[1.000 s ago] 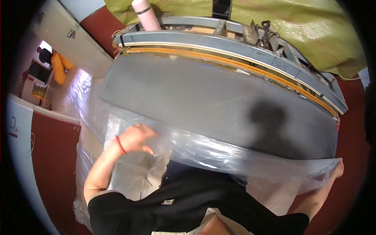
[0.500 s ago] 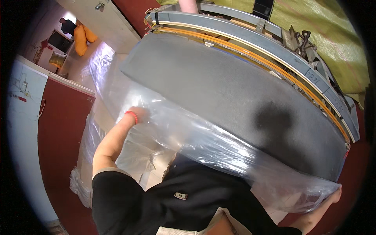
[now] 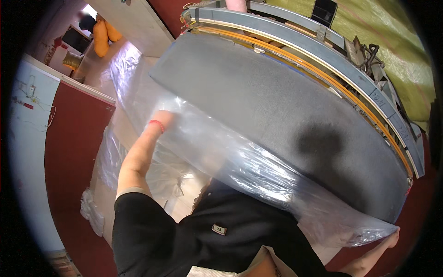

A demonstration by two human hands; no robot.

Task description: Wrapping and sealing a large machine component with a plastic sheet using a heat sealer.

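Observation:
Clear plastic film [image 3: 258, 175] hangs in shiny folds along the near edge of a wide grey-topped table [image 3: 240, 87]. My right hand [image 3: 392, 237] pinches the film at the table's near right corner. Over the left part of the film is my left hand [image 3: 164, 118], with a red band [image 3: 157, 124] round its wrist. Its fingers are blurred, so their grip does not show. From the left hand the film runs on past the table's left end, toward the doorway.
Along the table's far edge runs a grey metal frame [image 3: 286, 34] with an orange strip [image 3: 277, 53]. Metal clamps [image 3: 370, 55] sit behind it, beside yellow-green woven sheeting [image 3: 401, 69]. Another person's arm [image 3: 236, 5] reaches in at the top. A door [image 3: 138, 23] stands at the upper left.
My left hand has moved a little farther up and to the right over the film. My right hand still grips the film's corner, slightly lower in view. The whole view has shifted slightly.

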